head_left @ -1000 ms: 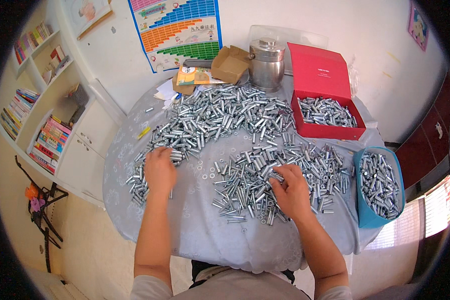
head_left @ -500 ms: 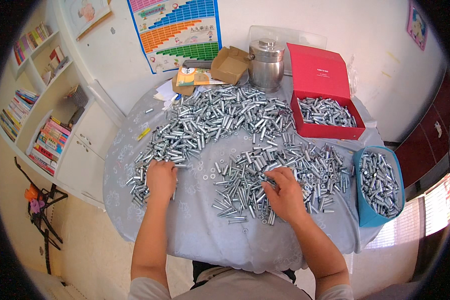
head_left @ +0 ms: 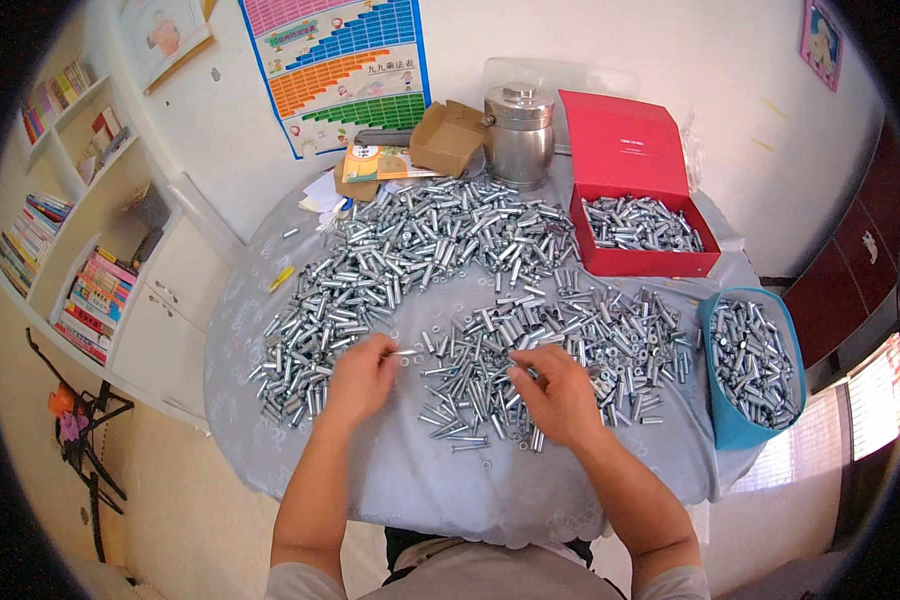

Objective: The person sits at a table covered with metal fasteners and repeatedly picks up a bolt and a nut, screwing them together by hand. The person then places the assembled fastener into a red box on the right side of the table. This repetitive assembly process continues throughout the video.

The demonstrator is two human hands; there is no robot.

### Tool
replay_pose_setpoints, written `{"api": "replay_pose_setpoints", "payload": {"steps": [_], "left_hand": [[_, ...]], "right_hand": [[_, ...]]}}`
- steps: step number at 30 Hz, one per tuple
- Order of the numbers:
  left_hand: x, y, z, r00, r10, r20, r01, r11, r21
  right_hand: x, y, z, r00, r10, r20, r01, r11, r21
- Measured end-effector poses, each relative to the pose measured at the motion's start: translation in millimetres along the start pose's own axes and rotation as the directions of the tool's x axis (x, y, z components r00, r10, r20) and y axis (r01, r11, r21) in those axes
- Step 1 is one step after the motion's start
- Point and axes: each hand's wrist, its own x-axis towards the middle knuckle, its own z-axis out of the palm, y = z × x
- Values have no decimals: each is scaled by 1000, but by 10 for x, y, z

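My left hand (head_left: 363, 377) is closed in a pinch on a slim silvery bolt (head_left: 407, 352), whose end sticks out to the right past the fingertips. It hovers beside the right edge of a large curved heap of metal sleeve anchors (head_left: 440, 235). Over a second pile of loose bolts, sleeves and washers (head_left: 625, 335) is my right hand (head_left: 558, 392). Its thumb and forefinger come together above the parts; whatever lies between them is too small to make out. A few washers (head_left: 487, 465) lie apart on the grey tablecloth (head_left: 420, 490).
At the right edge stands a blue bin (head_left: 722, 400) full of metal parts. Behind it is an open red box (head_left: 660, 263), also filled. A steel canister (head_left: 519, 140), a cardboard box (head_left: 448, 140) and papers stand at the back. A yellow pen-like object (head_left: 281, 279) lies left.
My left hand has moved right, away from the left heap, and now shows a bolt in its fingers. The right hand has shifted slightly left over its pile. The view has shifted slightly.
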Motion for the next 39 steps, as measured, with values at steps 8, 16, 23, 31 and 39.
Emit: {"api": "replay_pose_setpoints", "payload": {"steps": [8,16,23,31,39], "left_hand": [[-186,811,338,982,-41,184,169,618,-767],[-120,798,489,969,-114,220,248,455,-855],[-116,821,530,962,-147,230,271,424,-864],[-70,890,498,961,-172,217,270,404,-874],[-20,953,502,960,-168,223,274,411,-870]], "right_hand": [[25,66,51,889,343,303,-432,850,303],[89,-41,-13,898,373,235,-440,729,525],[103,-47,20,937,315,152,-341,732,589],[144,-38,-39,914,351,205,-400,690,604],[157,83,-49,925,313,214,-378,718,584]]}}
